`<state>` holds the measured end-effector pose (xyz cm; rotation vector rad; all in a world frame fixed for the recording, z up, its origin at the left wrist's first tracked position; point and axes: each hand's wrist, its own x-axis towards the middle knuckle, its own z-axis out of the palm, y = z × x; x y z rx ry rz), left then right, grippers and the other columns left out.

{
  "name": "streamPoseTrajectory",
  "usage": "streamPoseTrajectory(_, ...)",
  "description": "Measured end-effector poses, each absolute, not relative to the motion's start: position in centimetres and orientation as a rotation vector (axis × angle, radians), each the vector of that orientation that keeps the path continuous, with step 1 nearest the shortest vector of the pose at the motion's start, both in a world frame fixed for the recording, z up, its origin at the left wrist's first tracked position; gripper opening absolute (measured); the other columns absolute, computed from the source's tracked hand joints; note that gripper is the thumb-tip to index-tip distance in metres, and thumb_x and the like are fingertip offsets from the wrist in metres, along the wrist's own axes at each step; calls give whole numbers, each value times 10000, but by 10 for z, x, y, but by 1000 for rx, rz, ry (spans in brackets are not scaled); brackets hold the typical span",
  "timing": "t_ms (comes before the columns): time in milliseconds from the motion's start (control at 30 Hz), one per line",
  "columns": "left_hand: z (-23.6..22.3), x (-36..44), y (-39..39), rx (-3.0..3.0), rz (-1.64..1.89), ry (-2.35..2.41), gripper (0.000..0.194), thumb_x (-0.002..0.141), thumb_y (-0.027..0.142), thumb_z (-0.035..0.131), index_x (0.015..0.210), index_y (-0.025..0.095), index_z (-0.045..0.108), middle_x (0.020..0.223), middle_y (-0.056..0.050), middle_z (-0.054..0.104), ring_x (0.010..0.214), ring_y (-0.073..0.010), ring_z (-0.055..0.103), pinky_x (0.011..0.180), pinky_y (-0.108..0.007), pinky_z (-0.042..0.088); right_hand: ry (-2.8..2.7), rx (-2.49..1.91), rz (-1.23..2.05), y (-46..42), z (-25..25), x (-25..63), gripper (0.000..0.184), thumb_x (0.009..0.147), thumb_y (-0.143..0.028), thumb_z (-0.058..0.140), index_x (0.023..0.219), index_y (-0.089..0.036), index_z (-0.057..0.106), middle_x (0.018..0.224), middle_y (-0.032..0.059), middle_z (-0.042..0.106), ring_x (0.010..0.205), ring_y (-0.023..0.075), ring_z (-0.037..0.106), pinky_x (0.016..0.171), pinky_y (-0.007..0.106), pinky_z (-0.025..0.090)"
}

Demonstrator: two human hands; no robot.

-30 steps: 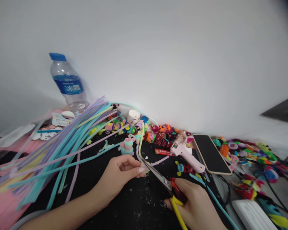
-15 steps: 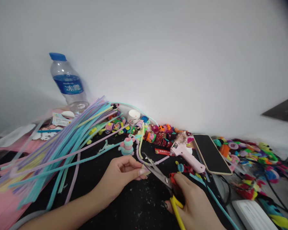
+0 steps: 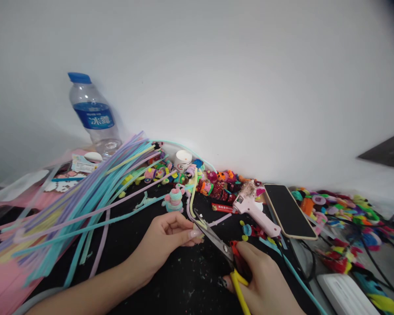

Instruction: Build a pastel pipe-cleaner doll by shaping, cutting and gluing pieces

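My left hand (image 3: 166,243) pinches the near end of a pale yellow pipe cleaner (image 3: 192,197) that curves away toward the wall. My right hand (image 3: 262,284) grips scissors (image 3: 216,240) with red and yellow handles. Their blades lie closed across the pipe cleaner right beside my left fingertips. A lilac pipe cleaner (image 3: 216,220) loops under the blades on the black table (image 3: 190,284). A small pink and teal plush figure (image 3: 174,200) stands just beyond my left hand.
A fan of pastel pipe cleaners (image 3: 75,205) covers the left. A water bottle (image 3: 92,116) stands by the wall. A pink glue gun (image 3: 254,212), a phone (image 3: 288,211), a white cup (image 3: 183,160) and heaps of colourful small craft pieces (image 3: 335,214) lie to the right.
The scissor blades opened half a second ago and have closed again on the yellow pipe cleaner, slightly nearer my left fingers. My left hand has stayed in place.
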<state>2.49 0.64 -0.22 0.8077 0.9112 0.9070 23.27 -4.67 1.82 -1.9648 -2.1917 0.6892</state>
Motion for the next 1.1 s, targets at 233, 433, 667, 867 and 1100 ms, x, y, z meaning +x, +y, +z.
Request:
streamPoseTrajectory(233,-1,24,6,812,917,925,132,636,184,731,657,137,609,635,5,708,617,-110,658,594,-182,491,-2188,-1956,699,-47,15,234,178,665,-262,596,668,-210,426,705,1,544,587,154,447,529,241,300)
streamPoseTrajectory(433,-1,24,6,828,910,945,123,633,192,733,652,139,624,627,1,708,614,-116,660,608,-192,499,-2186,-1963,708,-47,17,234,174,672,-271,603,668,-206,443,704,2,544,584,152,444,528,241,302)
streamPoseTrajectory(667,0,23,6,847,911,969,122,627,197,735,645,142,627,621,-3,708,604,-123,660,607,-201,503,-2198,-1937,692,-47,16,237,193,690,-295,609,664,-203,441,696,-2,547,579,147,450,528,237,303)
streamPoseTrajectory(867,0,23,7,884,901,991,128,626,215,734,658,146,631,625,-8,709,616,-131,656,620,-216,501,-2227,-1933,654,-47,13,239,301,706,-354,607,602,-210,365,654,-8,528,551,137,433,505,234,285)
streamPoseTrajectory(1100,3,24,6,899,890,989,125,634,223,726,651,145,629,631,-14,709,607,-138,649,622,-236,494,-2136,-1892,591,-48,17,249,228,658,-244,574,803,-218,400,737,15,550,617,175,490,553,258,364)
